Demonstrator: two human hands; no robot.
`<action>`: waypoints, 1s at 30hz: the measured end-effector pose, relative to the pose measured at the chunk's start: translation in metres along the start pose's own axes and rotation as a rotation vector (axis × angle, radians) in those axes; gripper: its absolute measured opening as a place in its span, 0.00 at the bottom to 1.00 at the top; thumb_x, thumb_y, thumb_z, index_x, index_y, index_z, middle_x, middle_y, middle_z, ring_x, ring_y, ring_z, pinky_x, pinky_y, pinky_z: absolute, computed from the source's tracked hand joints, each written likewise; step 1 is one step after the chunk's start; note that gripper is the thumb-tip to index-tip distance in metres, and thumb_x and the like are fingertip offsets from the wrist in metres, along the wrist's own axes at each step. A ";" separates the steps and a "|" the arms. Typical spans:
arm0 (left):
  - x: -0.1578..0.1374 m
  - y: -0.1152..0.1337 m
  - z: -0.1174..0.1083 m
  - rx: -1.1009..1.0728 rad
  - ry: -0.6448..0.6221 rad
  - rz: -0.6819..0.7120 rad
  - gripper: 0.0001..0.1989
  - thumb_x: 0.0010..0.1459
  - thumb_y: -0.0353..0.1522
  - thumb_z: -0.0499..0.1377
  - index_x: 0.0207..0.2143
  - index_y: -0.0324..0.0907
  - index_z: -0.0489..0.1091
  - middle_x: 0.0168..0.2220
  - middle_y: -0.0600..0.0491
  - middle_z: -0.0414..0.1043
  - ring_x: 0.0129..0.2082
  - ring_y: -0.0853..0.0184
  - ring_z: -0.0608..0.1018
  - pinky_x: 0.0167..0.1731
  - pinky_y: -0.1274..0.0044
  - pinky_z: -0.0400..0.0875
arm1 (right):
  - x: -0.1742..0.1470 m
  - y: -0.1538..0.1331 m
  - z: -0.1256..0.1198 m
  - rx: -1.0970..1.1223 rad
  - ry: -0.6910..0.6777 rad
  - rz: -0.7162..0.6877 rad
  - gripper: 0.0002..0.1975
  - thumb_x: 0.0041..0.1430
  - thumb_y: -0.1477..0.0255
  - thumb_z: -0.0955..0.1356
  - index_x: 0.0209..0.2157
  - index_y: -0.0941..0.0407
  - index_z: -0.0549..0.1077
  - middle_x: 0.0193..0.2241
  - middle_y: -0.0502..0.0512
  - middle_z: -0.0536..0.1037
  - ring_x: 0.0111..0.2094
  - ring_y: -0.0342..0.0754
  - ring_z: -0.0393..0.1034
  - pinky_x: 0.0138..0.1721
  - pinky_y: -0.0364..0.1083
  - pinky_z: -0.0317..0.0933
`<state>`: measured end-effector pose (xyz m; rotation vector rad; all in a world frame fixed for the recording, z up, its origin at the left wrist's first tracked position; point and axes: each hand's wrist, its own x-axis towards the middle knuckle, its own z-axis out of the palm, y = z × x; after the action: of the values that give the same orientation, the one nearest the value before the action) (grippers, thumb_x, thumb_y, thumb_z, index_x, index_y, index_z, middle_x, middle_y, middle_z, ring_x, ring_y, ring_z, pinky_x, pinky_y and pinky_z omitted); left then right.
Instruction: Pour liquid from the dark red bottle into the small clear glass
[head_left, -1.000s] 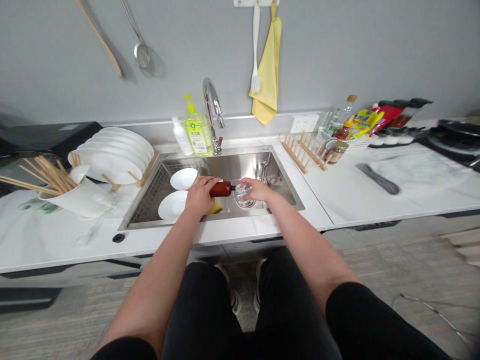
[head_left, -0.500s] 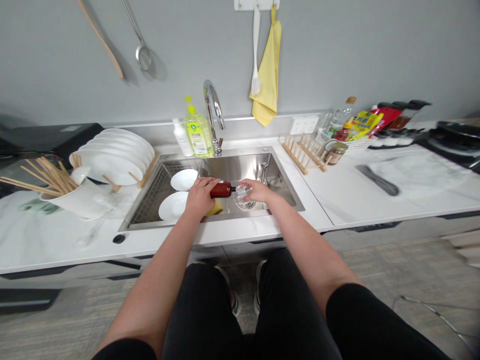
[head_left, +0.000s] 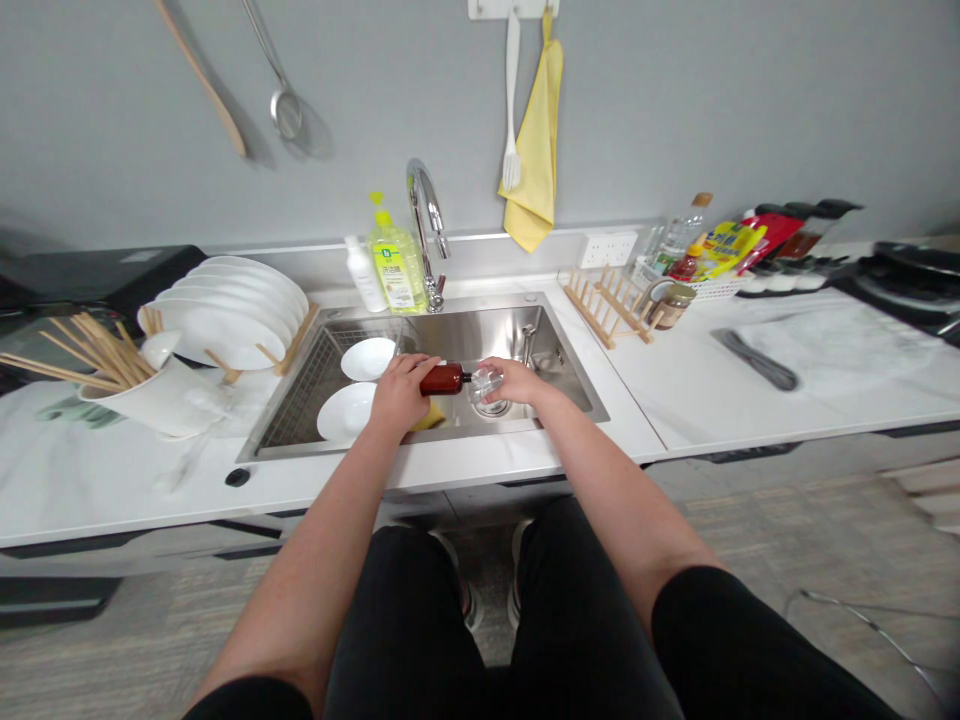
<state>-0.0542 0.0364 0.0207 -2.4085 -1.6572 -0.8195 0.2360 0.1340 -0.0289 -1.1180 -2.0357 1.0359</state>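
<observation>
Over the sink (head_left: 517, 428), my left hand (head_left: 403, 393) is wrapped round a reddish-brown bottle (head_left: 444, 379). The bottle lies on its side with its neck pointing right. That neck meets the mouth of a small clear cup or glass (head_left: 486, 383), which my right hand (head_left: 512, 382) grips from the right. Whether liquid is passing between them is too small to tell. Below the bottle, a bit of yellow cloth or sponge (head_left: 430, 417) shows in the basin. Two white bowls, a front one (head_left: 346, 413) and a back one (head_left: 367, 359), sit left of my left hand.
Behind the sink stand the faucet (head_left: 427, 235), a green-yellow soap bottle (head_left: 396, 265) and a white bottle (head_left: 364, 274). White plates (head_left: 217, 315) and a chopstick holder (head_left: 154, 400) are on the left. A wooden rack (head_left: 611, 305) and a jar (head_left: 673, 306) stand on the right.
</observation>
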 end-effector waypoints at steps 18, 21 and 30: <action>-0.002 -0.002 0.003 -0.146 0.070 -0.130 0.38 0.54 0.31 0.70 0.68 0.46 0.71 0.64 0.43 0.78 0.63 0.46 0.79 0.67 0.57 0.75 | -0.002 -0.019 -0.006 0.411 0.027 0.019 0.40 0.38 0.72 0.85 0.56 0.53 0.78 0.55 0.58 0.83 0.58 0.55 0.78 0.65 0.55 0.71; -0.003 -0.003 0.003 -0.226 0.078 -0.195 0.40 0.54 0.35 0.73 0.68 0.46 0.69 0.63 0.44 0.80 0.61 0.48 0.82 0.64 0.59 0.78 | -0.002 -0.021 -0.007 0.520 0.052 0.008 0.40 0.37 0.70 0.85 0.55 0.51 0.77 0.55 0.57 0.83 0.58 0.57 0.78 0.62 0.55 0.73; -0.007 0.009 -0.015 -0.601 0.149 -0.345 0.45 0.47 0.40 0.80 0.66 0.42 0.69 0.56 0.44 0.82 0.54 0.50 0.84 0.61 0.57 0.78 | -0.003 -0.024 -0.011 0.640 0.185 -0.016 0.41 0.37 0.67 0.86 0.55 0.47 0.76 0.54 0.54 0.83 0.58 0.59 0.76 0.62 0.59 0.73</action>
<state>-0.0532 0.0214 0.0317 -2.3199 -2.0151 -1.7218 0.2368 0.1269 -0.0034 -0.8134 -1.4064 1.3828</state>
